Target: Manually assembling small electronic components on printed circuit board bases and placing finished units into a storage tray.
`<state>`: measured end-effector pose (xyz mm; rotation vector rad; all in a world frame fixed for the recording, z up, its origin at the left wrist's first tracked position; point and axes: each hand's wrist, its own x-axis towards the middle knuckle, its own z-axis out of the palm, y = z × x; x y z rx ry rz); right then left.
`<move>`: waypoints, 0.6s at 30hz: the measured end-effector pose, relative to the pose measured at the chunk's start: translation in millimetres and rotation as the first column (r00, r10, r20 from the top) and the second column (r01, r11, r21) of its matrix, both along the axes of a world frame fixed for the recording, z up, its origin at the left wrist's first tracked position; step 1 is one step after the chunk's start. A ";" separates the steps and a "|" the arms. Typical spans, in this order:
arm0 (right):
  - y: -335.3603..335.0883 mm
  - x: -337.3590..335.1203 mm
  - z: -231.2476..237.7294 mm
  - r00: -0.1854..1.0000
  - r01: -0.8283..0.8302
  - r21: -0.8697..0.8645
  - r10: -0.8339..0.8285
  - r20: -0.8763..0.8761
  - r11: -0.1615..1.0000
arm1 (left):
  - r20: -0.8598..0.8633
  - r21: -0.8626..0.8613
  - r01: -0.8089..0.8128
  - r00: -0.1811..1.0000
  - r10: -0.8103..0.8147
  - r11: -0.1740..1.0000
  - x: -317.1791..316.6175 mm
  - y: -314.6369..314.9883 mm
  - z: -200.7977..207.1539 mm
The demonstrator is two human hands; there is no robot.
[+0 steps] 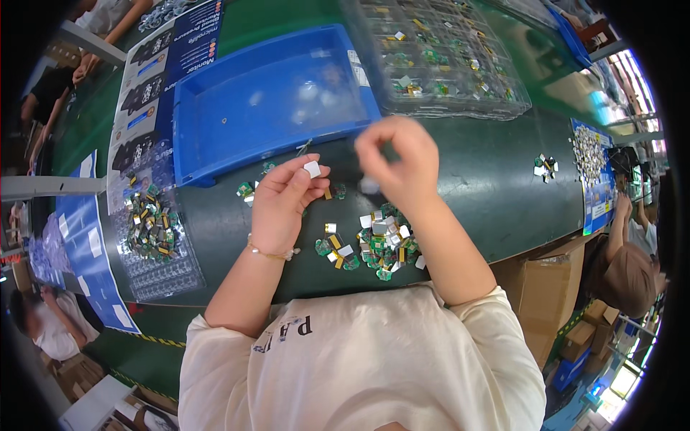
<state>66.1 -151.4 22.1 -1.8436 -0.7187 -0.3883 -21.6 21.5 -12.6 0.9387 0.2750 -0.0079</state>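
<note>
Between the thumb and fingers of my left hand (pixel 286 192) is a small white square piece (pixel 312 169), held flat side up near the tray's front edge. My right hand (pixel 402 154) is raised to the right of it, blurred by motion, its fingers curled into a pinch. What it pinches, if anything, is too smeared to make out. Below its fingertips shows a blurred whitish spot (pixel 369 185). In front of me lies a pile of small green circuit boards (pixel 388 241) with white and gold parts. A smaller cluster of boards (pixel 336 250) sits left of the pile.
A blue tray (pixel 194 169) with whitish bits inside stands ahead. Stacked clear blister trays (pixel 460 106) full of boards are behind on the right. More boards (pixel 152 223) lie on a clear tray at left. Several white pieces (pixel 589 154) cover a blue sheet far right. Other people sit around.
</note>
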 end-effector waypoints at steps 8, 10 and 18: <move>4.5 -7.1 -1.6 0.928 0.329 -0.334 -0.236 0.290 0.883 | 0.065 0.330 0.075 0.993 -0.102 0.941 -2.4 -6.0 5.1; -9.0 -5.0 -6.1 0.969 0.165 -0.307 -0.096 0.228 0.937 | 0.074 0.359 0.106 0.987 -0.142 0.927 -4.2 -4.1 6.4; -10.9 -11.6 -14.1 0.867 -0.466 -0.054 0.444 -0.226 0.883 | 0.211 0.321 0.188 0.941 -0.264 0.928 -5.5 1.8 5.8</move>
